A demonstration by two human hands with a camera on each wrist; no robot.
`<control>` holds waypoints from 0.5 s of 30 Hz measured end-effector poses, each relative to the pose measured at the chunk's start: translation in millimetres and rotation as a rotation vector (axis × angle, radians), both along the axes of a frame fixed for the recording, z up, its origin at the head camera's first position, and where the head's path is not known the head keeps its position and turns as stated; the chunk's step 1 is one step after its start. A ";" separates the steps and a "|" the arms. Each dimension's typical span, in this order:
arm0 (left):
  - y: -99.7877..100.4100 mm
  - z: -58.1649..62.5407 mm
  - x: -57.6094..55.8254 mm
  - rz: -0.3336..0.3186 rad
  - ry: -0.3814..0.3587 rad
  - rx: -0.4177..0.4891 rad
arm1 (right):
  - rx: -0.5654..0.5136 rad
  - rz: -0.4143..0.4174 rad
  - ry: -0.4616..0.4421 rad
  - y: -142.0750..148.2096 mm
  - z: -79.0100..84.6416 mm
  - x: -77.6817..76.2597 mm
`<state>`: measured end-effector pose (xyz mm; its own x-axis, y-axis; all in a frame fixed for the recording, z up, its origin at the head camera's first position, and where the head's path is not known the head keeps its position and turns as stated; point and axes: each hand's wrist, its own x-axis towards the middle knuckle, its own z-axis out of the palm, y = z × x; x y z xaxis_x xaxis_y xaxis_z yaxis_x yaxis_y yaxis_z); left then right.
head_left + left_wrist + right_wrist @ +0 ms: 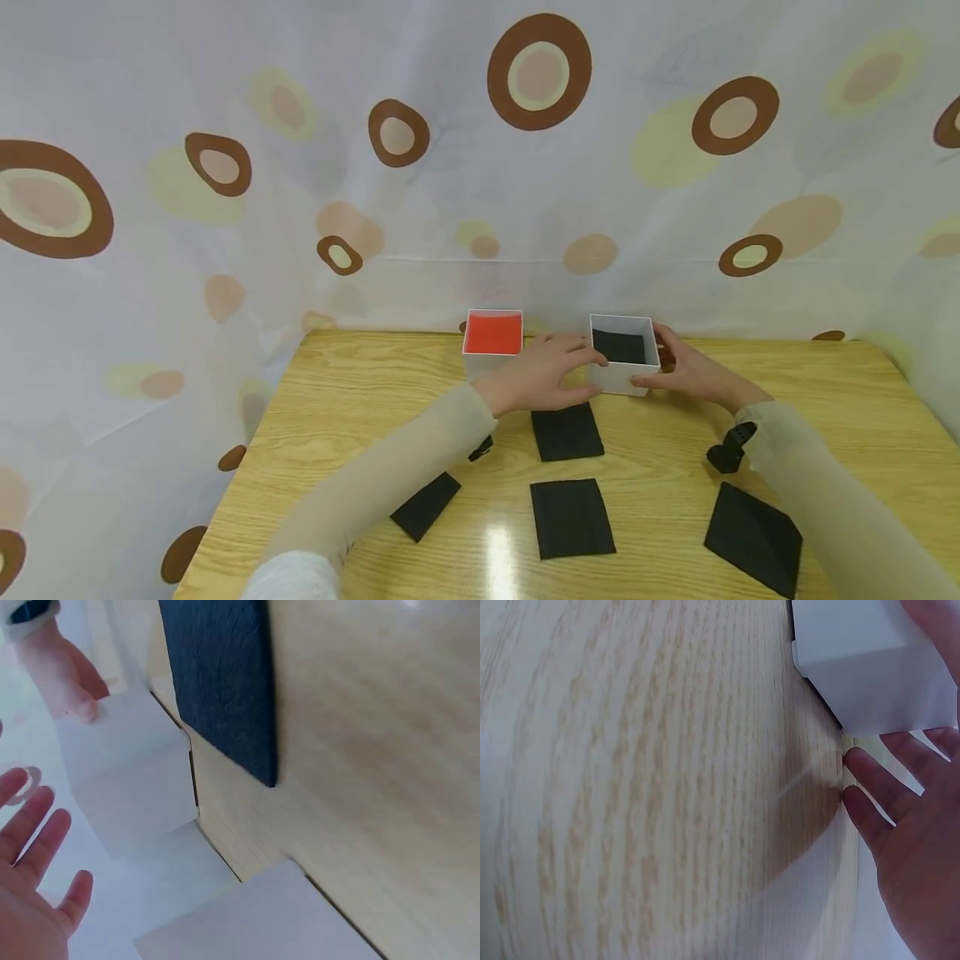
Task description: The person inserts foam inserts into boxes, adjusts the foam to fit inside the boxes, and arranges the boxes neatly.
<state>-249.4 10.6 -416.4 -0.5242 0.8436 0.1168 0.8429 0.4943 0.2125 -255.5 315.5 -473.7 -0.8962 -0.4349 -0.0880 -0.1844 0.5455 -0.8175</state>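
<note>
A white box (617,380) with a folded black piece (618,346) in it stands near the back edge of the table. My right hand (693,372) holds this box at its right side, the thumb on the front wall and the other fingers around the far side. Fingers spread, my left hand (551,372) hovers at the box's left side; the left wrist view shows nothing in that hand. To its left stands a second white box (483,364) containing something red and flat (493,335). A black square (567,435) lies just in front of the held box.
More black squares lie on the wooden table: one at the middle front (572,518), one beside my right forearm (753,537), and one partly hidden by my left forearm (427,506). A patterned curtain (465,200) hangs behind the table's back edge.
</note>
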 end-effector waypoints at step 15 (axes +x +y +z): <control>-99.9 -13.1 44.8 0.006 -0.219 0.049 | 0.017 -0.007 0.000 1.3 -2.2 -3.1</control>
<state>-204.5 -89.2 -429.5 -0.5467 0.8363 0.0405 0.7710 0.4840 0.4138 -258.7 316.7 -475.9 -0.8992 -0.4271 -0.0951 -0.1809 0.5607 -0.8081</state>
